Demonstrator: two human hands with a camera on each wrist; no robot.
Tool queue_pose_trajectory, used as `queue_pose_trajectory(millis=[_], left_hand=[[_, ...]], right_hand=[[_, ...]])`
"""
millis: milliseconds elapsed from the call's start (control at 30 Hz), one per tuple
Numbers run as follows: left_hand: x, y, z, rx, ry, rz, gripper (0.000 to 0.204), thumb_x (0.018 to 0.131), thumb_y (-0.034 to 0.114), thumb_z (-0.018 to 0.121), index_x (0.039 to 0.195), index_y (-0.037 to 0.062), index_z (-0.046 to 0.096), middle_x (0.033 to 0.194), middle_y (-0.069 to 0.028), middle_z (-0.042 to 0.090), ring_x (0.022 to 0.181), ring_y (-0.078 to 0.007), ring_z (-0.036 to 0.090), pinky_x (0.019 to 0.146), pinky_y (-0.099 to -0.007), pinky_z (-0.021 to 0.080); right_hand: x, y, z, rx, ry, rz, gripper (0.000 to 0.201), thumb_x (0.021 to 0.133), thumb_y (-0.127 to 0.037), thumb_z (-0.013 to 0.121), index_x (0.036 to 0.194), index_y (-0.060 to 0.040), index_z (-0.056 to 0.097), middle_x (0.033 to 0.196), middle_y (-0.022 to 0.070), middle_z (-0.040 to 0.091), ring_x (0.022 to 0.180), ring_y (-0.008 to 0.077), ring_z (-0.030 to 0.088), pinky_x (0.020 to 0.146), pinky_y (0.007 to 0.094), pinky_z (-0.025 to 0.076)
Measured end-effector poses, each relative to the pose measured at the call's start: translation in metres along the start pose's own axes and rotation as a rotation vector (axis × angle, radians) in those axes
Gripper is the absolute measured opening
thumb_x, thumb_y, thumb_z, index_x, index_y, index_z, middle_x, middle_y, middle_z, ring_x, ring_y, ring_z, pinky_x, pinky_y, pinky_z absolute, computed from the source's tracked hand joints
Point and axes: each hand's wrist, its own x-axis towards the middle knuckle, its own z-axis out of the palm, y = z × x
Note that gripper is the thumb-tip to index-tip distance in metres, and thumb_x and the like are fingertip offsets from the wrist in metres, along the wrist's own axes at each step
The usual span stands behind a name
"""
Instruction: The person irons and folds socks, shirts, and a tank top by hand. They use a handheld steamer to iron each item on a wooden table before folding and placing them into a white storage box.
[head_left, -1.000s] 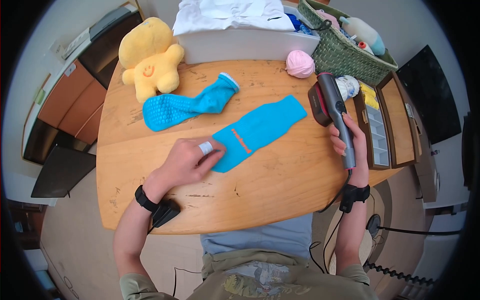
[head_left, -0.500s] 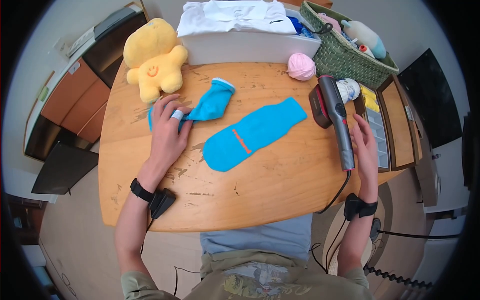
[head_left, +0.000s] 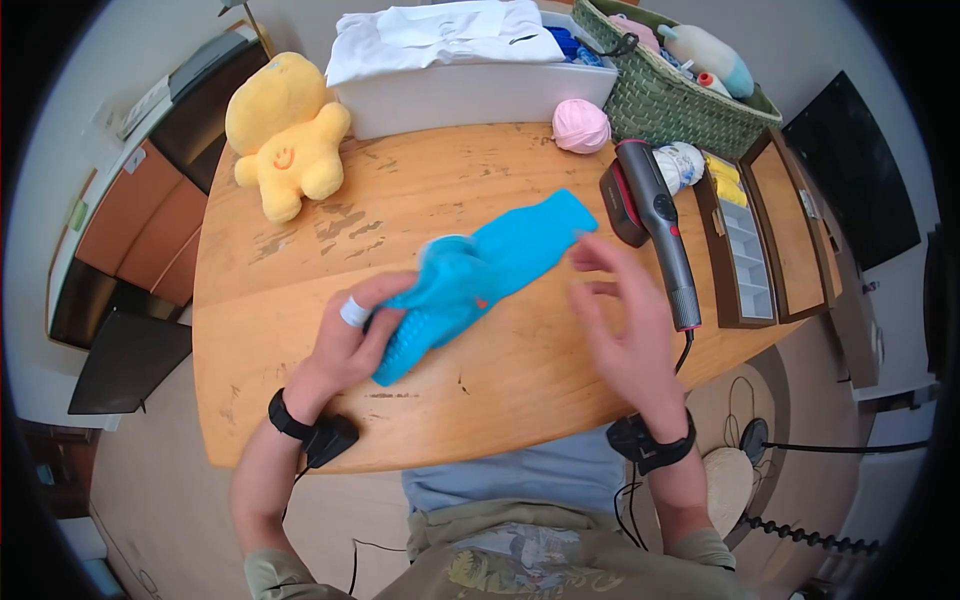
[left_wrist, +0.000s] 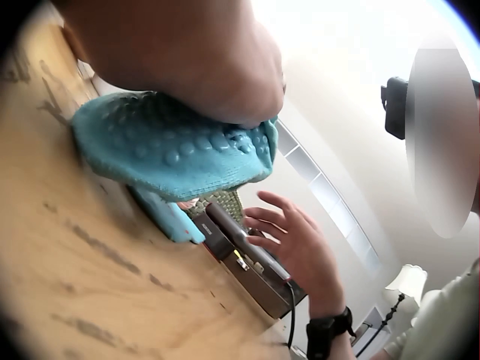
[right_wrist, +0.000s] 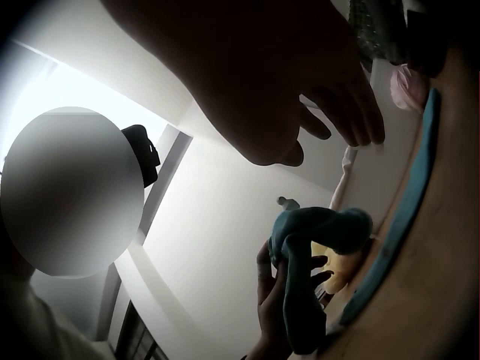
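Observation:
My left hand [head_left: 345,345] grips a blue sock [head_left: 440,295] with raised grip dots on its sole. The same sock [left_wrist: 176,154] shows close up in the left wrist view, bunched below the fingers. Under it on the table lies a second blue sock [head_left: 540,228], flat and partly covered, with a bit of orange lettering showing. My right hand [head_left: 632,335] holds nothing; its fingers are spread and slightly bent near the flat sock's cuff. To its right, a grey handheld garment steamer [head_left: 662,215] lies on the table.
A yellow plush toy [head_left: 290,140] sits at the back left. Along the back stand a white bin [head_left: 460,95] with folded clothes, a pink yarn ball [head_left: 581,126] and a green woven basket [head_left: 670,110]. An open wooden compartment box [head_left: 745,250] is at the right; the steamer's cord [head_left: 686,350] runs off the front edge.
My right hand let go of the steamer and moved left toward the flat sock. My left hand left the flat sock, picked up the dotted sock beside the plush and brought it over the flat one.

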Motion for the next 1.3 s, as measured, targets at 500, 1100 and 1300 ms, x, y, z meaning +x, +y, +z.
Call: queue_pose_trajectory(millis=[500,1100,1300], left_hand=[[0.011,0.012,0.006,-0.596,-0.084,-0.499,0.035,0.113,0.020,0.049,0.140,-0.0009,0.059,0.139,-0.0134,0.066,0.126,-0.0187,0.062,0.108,-0.0340,0.049],[0.004,0.014,0.009,-0.712,-0.117,-0.608,0.029,0.112,0.019,0.053,0.134,0.0029,0.062,0.128,-0.0078,0.069,0.110,-0.0114,0.065,0.097,-0.0292,0.053],[0.003,0.012,0.013,-0.759,-0.173,-0.506,0.028,0.111,0.018,0.055,0.133,0.0037,0.063,0.125,-0.0062,0.070,0.108,-0.0100,0.065,0.094,-0.0278,0.054]], right_hand=[[-0.014,0.019,0.033,0.374,-0.206,0.304,0.039,0.103,0.002,0.055,0.142,-0.0036,0.055,0.102,0.0112,0.072,0.088,0.0145,0.073,0.076,0.0298,0.058],[-0.027,0.030,0.018,0.709,-0.198,0.430,0.039,0.102,-0.002,0.064,0.140,0.0026,0.057,0.113,0.0065,0.069,0.101,0.0109,0.067,0.089,0.0260,0.053],[-0.033,0.027,0.020,0.811,-0.035,0.425,0.050,0.104,0.000,0.059,0.152,-0.0015,0.044,0.115,0.0071,0.069,0.107,0.0119,0.066,0.094,0.0277,0.052]])
